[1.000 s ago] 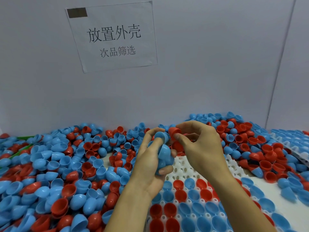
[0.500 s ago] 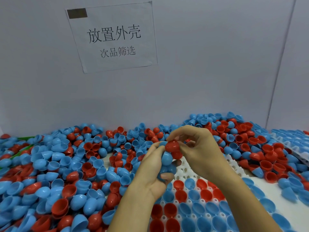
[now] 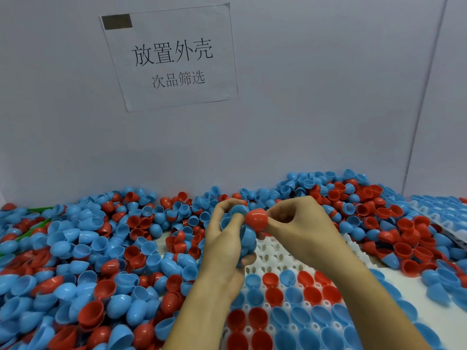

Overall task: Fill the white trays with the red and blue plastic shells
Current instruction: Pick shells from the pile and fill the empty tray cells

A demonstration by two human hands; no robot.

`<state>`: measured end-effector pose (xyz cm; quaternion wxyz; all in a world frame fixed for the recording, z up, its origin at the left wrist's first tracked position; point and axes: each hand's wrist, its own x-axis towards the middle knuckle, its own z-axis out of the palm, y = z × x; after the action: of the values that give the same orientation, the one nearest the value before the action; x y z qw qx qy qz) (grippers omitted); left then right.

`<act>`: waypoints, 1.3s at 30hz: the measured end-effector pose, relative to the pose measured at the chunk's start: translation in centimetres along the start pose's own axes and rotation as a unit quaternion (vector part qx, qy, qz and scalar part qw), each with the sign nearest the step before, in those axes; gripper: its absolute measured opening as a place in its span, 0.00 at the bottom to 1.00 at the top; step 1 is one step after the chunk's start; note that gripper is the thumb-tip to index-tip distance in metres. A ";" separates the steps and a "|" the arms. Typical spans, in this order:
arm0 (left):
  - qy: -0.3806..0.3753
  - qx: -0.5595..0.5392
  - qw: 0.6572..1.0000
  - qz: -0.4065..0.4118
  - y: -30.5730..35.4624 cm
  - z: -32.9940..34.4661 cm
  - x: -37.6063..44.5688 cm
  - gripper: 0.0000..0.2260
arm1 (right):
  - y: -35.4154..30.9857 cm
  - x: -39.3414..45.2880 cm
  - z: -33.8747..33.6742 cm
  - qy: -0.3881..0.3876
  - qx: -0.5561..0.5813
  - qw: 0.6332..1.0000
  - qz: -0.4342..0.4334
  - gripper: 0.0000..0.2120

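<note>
The right hand (image 3: pixel 298 228) pinches a red shell (image 3: pixel 255 218) in its grip, pressed against the cluster of blue shells (image 3: pixel 240 231) that the left hand (image 3: pixel 222 246) clutches with curled fingers. Directly below the grips lies the white tray (image 3: pixel 275 256), its nearest rows filled and the sockets just under the hands open. Loose shells (image 3: pixel 101 248) crowd the counter on both sides. Above, a wall sheet (image 3: pixel 171 59) reads 放置外壳, 次品筛选.

A pale grey wall (image 3: pixel 316 97) bears a printed paper sign (image 3: pixel 171 59).
</note>
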<state>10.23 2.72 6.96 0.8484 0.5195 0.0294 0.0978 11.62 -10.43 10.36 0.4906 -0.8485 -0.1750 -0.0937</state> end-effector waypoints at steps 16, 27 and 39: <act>0.020 0.123 0.988 0.088 0.7 -1.1 0.1 0.13 | 1.0 -0.1 -2.2 -0.123 0.110 0.985 0.058 0.16; 0.041 0.096 0.992 0.070 0.9 -1.4 0.1 0.14 | 2.9 -0.2 -5.6 -0.023 0.054 0.995 0.075 0.07; 0.027 0.086 0.994 0.057 0.9 -1.2 0.1 0.14 | 10.2 2.4 -12.0 -0.082 -0.338 0.933 0.095 0.08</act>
<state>9.99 4.21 7.19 0.7922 0.5887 0.0308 0.1575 17.94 -24.99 8.97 0.1649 -0.9816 -0.0911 -0.0302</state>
